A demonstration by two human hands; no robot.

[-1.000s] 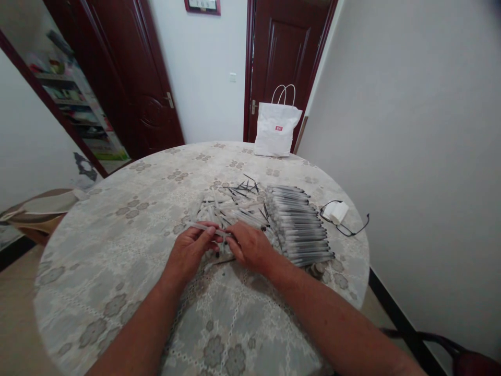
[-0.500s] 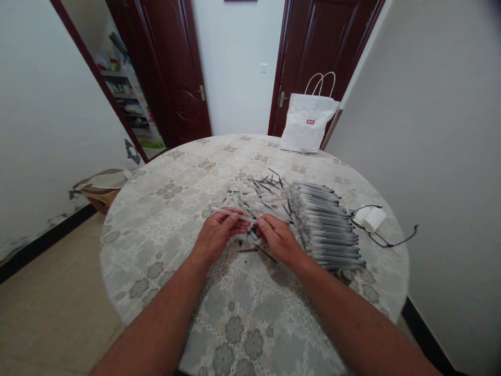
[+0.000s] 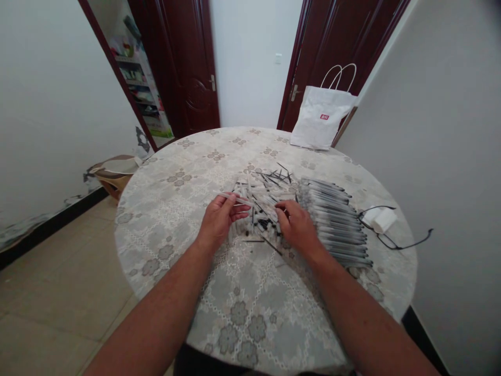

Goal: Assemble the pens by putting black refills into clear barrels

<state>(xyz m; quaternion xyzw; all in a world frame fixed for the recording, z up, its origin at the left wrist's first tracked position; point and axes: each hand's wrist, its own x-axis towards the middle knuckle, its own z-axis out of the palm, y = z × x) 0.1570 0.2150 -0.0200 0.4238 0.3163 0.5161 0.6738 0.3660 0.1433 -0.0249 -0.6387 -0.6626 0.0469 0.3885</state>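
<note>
My left hand (image 3: 220,220) pinches a clear pen barrel (image 3: 234,198) that points up and to the left over the table. My right hand (image 3: 298,225) lies on the loose heap of clear barrels and thin black refills (image 3: 261,196), its fingertips among the parts; I cannot tell whether they grip one. Right of that hand lies a neat row of assembled pens (image 3: 335,223). Small black caps (image 3: 264,224) and a stray refill (image 3: 270,243) lie between my hands.
The round table (image 3: 203,292) has a lace-patterned cloth. A white paper bag (image 3: 323,118) stands at its far edge, by a dark door. Glasses and a folded white cloth (image 3: 381,222) sit at the right, close to the wall. A basket (image 3: 113,175) is on the floor at left.
My hands have come apart: the left keeps the barrel, the right has moved right onto the heap. The view has shifted left and down.
</note>
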